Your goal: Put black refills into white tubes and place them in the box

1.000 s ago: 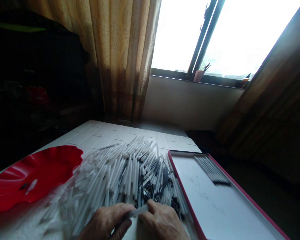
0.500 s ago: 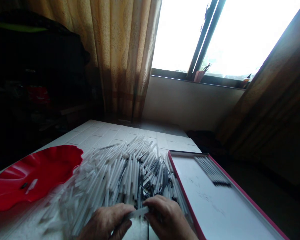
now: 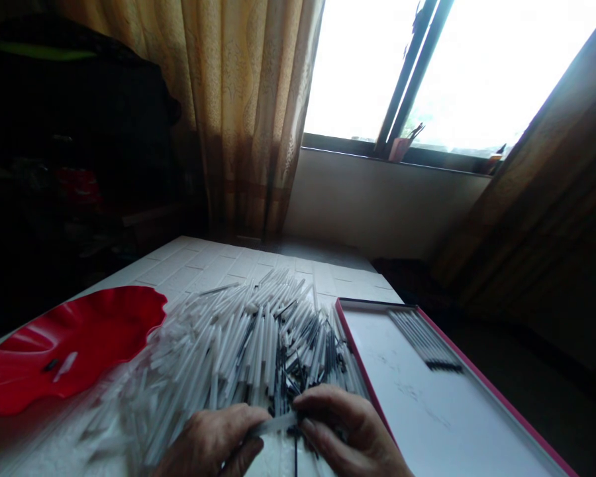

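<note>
My left hand (image 3: 206, 437) has thumb and forefinger pinched on the left end of a short, cloudy-white translucent plastic tube (image 3: 279, 424), low in the middle of my view. My right hand (image 3: 355, 430) is curled at the tube's other end, forefinger above and thumb below; whether those tips press on the plastic or on something small at its end, I cannot tell.

For steady handling, I'd want the left pinch firm but not crushing, since the wall looks thin enough to flex. Both sets of fingertips should sit along one line, so that any push or turn runs straight down the length and doesn't bend it. My knuckles should also stay clear of the loose pieces below.

The tube slopes slightly upward to the right, its surface milky and smooth, with its middle bare between the hands. A thin black rod (image 3: 295, 457) shows below it, beside my right thumb.

Just beyond my fingers spreads a heap of clear and whitish plastic tubes mixed with black slender pieces (image 3: 238, 351). Left of that is a glossy red dish with a wavy rim (image 3: 94, 331). On the right, a shallow white tray with a pinkish-red edge (image 3: 402, 424) holds a neat row of clear, black-ended tubes (image 3: 422, 338) near its far end.
</note>
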